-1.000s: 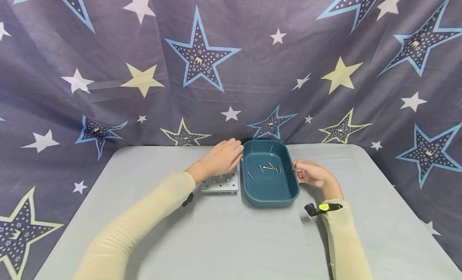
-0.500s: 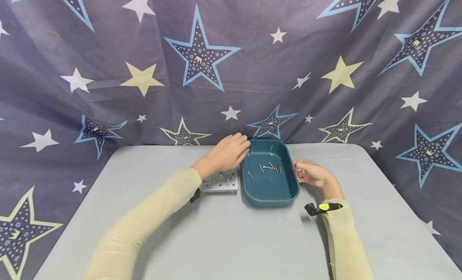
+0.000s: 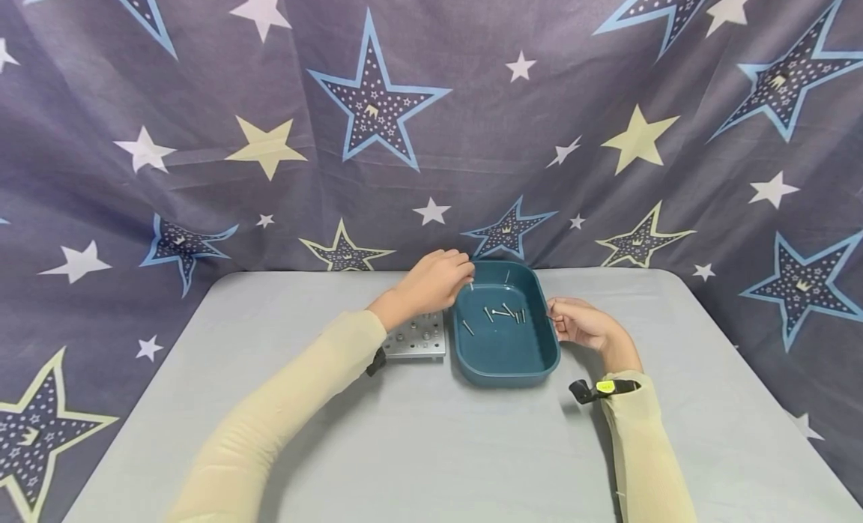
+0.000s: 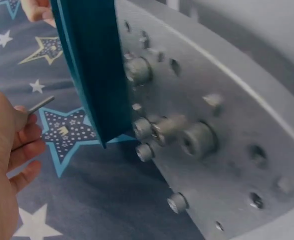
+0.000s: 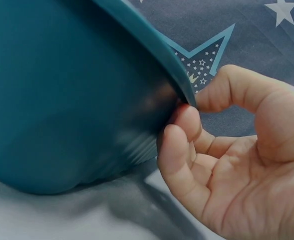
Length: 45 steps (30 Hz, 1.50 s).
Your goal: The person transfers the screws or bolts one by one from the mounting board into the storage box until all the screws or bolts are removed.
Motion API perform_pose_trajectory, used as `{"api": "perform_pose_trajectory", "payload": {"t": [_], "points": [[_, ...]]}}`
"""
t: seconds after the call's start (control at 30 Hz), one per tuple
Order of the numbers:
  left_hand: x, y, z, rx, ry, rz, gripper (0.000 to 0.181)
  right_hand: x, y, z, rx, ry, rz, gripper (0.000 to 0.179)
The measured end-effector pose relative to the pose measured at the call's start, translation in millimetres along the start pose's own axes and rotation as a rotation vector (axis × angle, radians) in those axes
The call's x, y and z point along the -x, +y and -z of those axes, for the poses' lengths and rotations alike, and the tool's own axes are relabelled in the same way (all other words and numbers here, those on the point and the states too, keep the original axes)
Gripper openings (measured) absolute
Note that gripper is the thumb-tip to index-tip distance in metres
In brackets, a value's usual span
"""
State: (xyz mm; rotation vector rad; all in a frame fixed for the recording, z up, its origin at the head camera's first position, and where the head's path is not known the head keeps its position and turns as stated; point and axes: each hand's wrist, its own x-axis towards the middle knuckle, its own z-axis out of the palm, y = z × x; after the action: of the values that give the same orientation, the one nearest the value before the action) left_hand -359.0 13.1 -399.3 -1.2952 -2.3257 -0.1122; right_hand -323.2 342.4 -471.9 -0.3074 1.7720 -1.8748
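My left hand pinches a thin metal screw between thumb and fingers, above the near-left corner of the blue-green plastic bin. The screw's shank sticks out past the fingertips in the left wrist view; its other end is hidden in the grip. My right hand pinches the bin's right rim, thumb outside the bin wall in the right wrist view. Several loose screws lie on the bin's floor. Left of the bin, partly under my left arm, is a silver metal plate with holes and several socket-head bolts standing in it.
All this stands toward the far edge of a light grey table. A dark curtain with stars hangs right behind it. Black wrist cameras are strapped to the forearms.
My left hand has moved right, from over the metal plate to over the bin's left rim, carrying the screw. More of the plate shows. My right hand stays on the rim.
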Motion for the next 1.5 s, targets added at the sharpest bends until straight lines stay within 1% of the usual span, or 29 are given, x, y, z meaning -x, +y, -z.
{"api": "perform_pose_trajectory", "payload": {"t": [0.07, 0.27, 0.4, 0.53, 0.67, 0.77, 0.9, 1.0, 1.1, 1.2, 1.4, 1.5], "points": [[-3.9, 1.8, 2.0, 0.012, -0.027, 0.01, 0.014, 0.0, 0, 0, -0.002, 0.0, 0.001, 0.037], [-18.5, 7.9, 9.4, 0.047, -0.153, 0.049, 0.013, 0.3, 1, -1, -0.003, -0.001, 0.004, 0.037], [-27.9, 11.4, 12.7, 0.084, -0.219, 0.059, 0.012, 0.5, 0, -1, -0.004, 0.003, 0.006, 0.037], [-37.3, 13.4, 13.1, 0.102, -0.267, 0.071, 0.012, 1.0, -1, -1, -0.011, 0.001, 0.01, 0.037], [-47.4, 15.2, 13.3, 0.123, -0.302, 0.09, 0.012, 1.5, -2, -2, -0.008, 0.006, 0.006, 0.037], [-54.7, 16.6, 13.2, 0.14, -0.338, 0.106, 0.017, 1.1, -3, -3, 0.0, 0.018, -0.003, 0.036], [-62.5, 18.3, 10.9, 0.153, -0.39, 0.113, 0.031, 0.6, -3, -3, -0.005, 0.029, -0.012, 0.036], [-66.7, 19.5, 8.8, 0.177, -0.42, 0.119, 0.039, 0.6, -3, -3, -0.016, 0.029, -0.013, 0.036], [-69.9, 20.5, 6.9, 0.203, -0.457, 0.137, 0.042, 0.6, -3, -3, -0.02, 0.023, -0.009, 0.035], [-73.2, 19.9, 4.2, 0.234, -0.513, 0.176, 0.042, 0.1, -3, -3, -0.022, 0.019, -0.004, 0.036], [-80.6, 16.3, -4.7, 0.303, -0.673, 0.289, 0.042, 0.0, -3, -3, -0.025, 0.015, 0.001, 0.036], [-83.0, 15.1, -8.7, 0.339, -0.732, 0.334, 0.038, 0.2, -3, -4, -0.027, 0.012, 0.0, 0.035]]}}
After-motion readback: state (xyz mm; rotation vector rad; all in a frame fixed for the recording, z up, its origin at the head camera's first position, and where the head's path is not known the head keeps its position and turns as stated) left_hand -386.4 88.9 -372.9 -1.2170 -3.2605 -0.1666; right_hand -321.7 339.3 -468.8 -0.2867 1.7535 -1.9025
